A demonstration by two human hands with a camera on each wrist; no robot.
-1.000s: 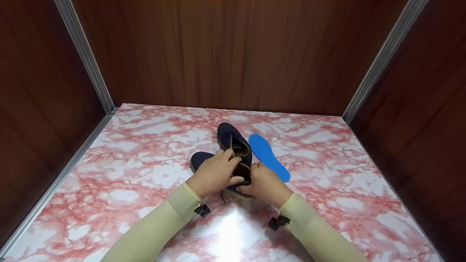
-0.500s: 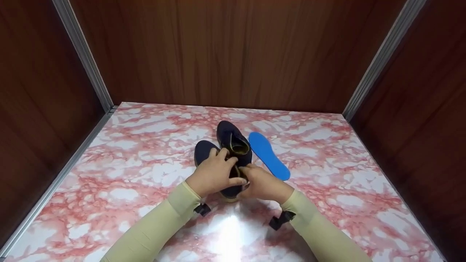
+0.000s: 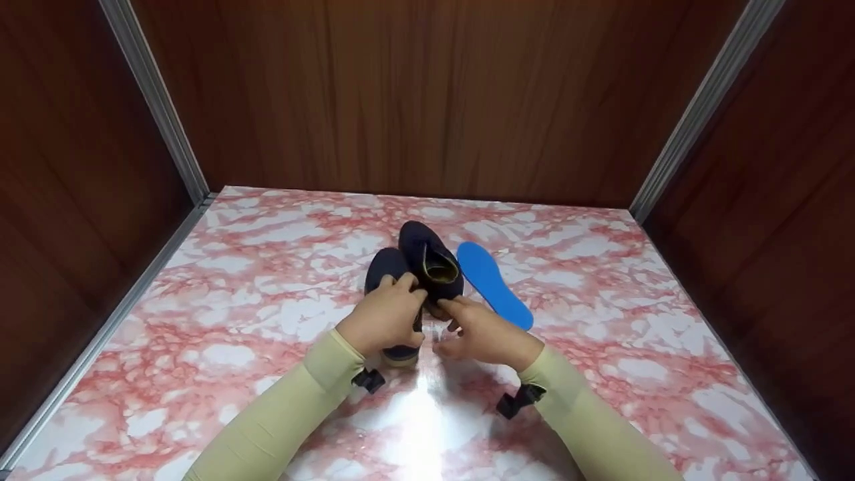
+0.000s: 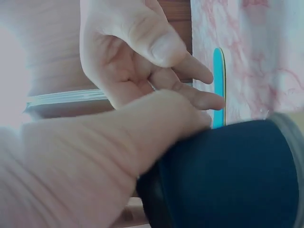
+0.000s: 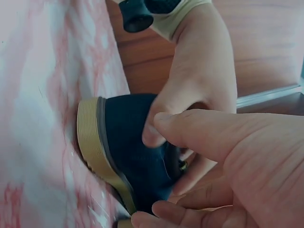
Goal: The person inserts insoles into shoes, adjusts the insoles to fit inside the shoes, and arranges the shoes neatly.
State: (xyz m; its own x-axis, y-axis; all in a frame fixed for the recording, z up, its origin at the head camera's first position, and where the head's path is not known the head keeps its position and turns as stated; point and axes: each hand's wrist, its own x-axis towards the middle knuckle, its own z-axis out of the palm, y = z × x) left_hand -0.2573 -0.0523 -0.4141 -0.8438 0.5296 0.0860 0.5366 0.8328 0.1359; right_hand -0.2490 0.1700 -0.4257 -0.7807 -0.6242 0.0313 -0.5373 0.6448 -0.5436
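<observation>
Two dark navy shoes with tan soles stand side by side. My left hand (image 3: 384,317) grips the nearer shoe (image 3: 386,264) around its ankle opening; in the right wrist view its thumb presses the navy side (image 5: 133,137) and the other fingers pass over the opening. The second shoe (image 3: 417,242), its collar gaping, stands just behind and to the right. My right hand (image 3: 486,334) hovers beside the heels with fingers loosely bent, its fingertips close to the second shoe's heel. Nothing shows between its thumb and fingers. The left palm covers most of the nearer shoe's opening.
A blue insole (image 3: 494,286) lies flat to the right of the shoes. The red-and-white marbled tabletop (image 3: 267,300) is bounded by brown wood-grain panels (image 3: 427,100) at the back and both sides, with metal corner strips.
The nearer shoe has turned, its toe swinging rightward alongside the other shoe, with the left hand on it. The right hand has come away from its heel. The insole has stayed put.
</observation>
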